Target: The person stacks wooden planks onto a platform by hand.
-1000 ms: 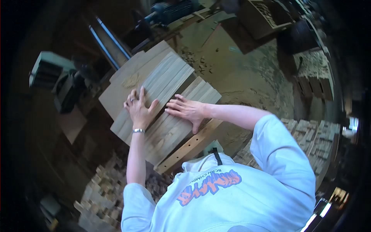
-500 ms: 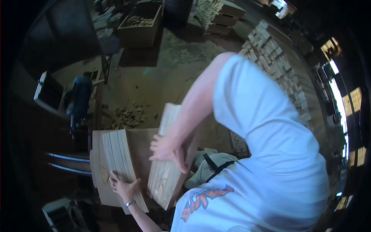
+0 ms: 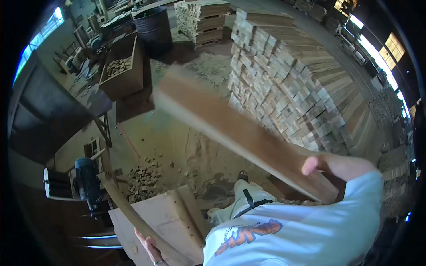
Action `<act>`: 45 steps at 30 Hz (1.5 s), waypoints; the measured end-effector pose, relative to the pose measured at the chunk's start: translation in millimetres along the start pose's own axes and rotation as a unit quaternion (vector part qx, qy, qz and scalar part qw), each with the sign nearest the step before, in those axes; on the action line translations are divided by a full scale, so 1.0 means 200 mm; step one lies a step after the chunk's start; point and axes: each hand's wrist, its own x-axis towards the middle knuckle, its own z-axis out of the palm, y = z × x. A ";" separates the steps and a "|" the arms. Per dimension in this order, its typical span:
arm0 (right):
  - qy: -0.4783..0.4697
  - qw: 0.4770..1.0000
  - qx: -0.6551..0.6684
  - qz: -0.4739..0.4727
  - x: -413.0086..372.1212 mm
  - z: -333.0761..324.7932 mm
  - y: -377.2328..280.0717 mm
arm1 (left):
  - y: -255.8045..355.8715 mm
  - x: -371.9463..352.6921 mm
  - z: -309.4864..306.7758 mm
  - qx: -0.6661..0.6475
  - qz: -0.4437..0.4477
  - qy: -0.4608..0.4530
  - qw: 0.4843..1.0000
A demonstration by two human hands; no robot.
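My right hand point(image 3: 313, 166) grips the near end of a long wooden board bundle point(image 3: 230, 128), raised at a slant across the middle of the view and blurred by motion. Its far end points up and left. At the lower left, my left hand point(image 3: 151, 246) is wrapped round a second, narrower bundle of boards point(image 3: 133, 215), tilted over the brown work table point(image 3: 157, 210). Parts of both hands are hidden by the wood and the sleeve.
A blue motor point(image 3: 86, 181) stands left of the table. Wood scraps point(image 3: 144, 179) lie on the floor. Behind are a box of offcuts point(image 3: 122, 84), a dark barrel point(image 3: 153, 29) and a large stack of lumber point(image 3: 279, 84) at the right.
Both bundles have left the table top. The right hand has swung its bundle up and to the right, the left has lifted and tilted the other. The view has turned.
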 end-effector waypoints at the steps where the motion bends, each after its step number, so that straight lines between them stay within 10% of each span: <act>1: 0.041 0.998 0.014 -0.037 -0.11 -0.15 -0.05 | 0.01 0.11 0.25 0.017 0.060 -0.028 0.998; 11: 0.418 0.860 0.013 -0.293 -0.73 -1.11 -0.21 | 1.10 0.62 2.69 0.051 0.352 -0.413 0.838; 21: 0.617 0.718 0.036 -0.319 -0.67 -1.58 -0.48 | 1.60 0.65 4.77 0.498 0.477 -0.375 0.620; 35: 0.768 0.635 -0.010 -0.083 0.15 -2.22 -0.96 | 1.55 1.00 5.40 0.546 0.454 -0.489 0.507; 39: 0.741 0.598 -0.237 0.191 0.51 -2.33 -0.95 | 1.64 1.06 5.43 0.510 0.501 -0.506 0.483; 45: 0.771 0.445 -0.214 0.403 0.80 -2.32 -1.00 | 1.79 1.55 5.72 0.439 0.547 -0.572 0.424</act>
